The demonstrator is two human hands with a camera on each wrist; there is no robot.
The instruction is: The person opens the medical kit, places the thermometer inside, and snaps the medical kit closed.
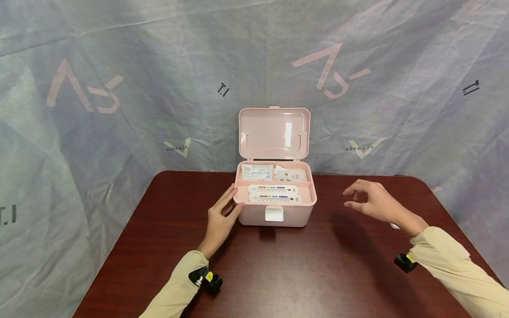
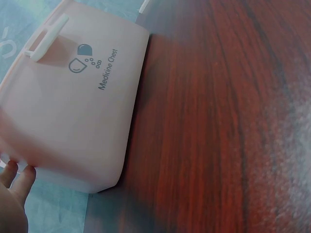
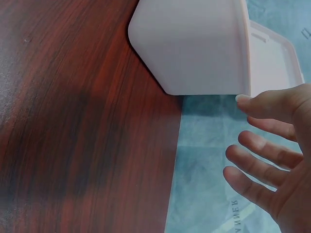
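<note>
A pale pink medicine chest [image 1: 274,215] stands on the table with its lid [image 1: 274,132] raised. "Medicine Chest" is printed on its front in the left wrist view, beside a white latch [image 2: 48,39]. Two white thermometers [image 1: 274,197] lie in the front compartment. Behind the divider are a packet marked "Surgical" [image 1: 256,172] and another white package [image 1: 291,175]. My left hand [image 1: 220,219] touches the chest's left rim and front corner, fingers fairly straight and spread. To the right of the chest, my right hand [image 1: 374,201] hovers above the table with loosely bent fingers, holding nothing.
The dark red wooden table [image 1: 270,274] reaches back to a grey printed cloth [image 1: 179,66] hanging behind and at both sides. A small white object [image 1: 394,226] lies partly hidden under the right forearm.
</note>
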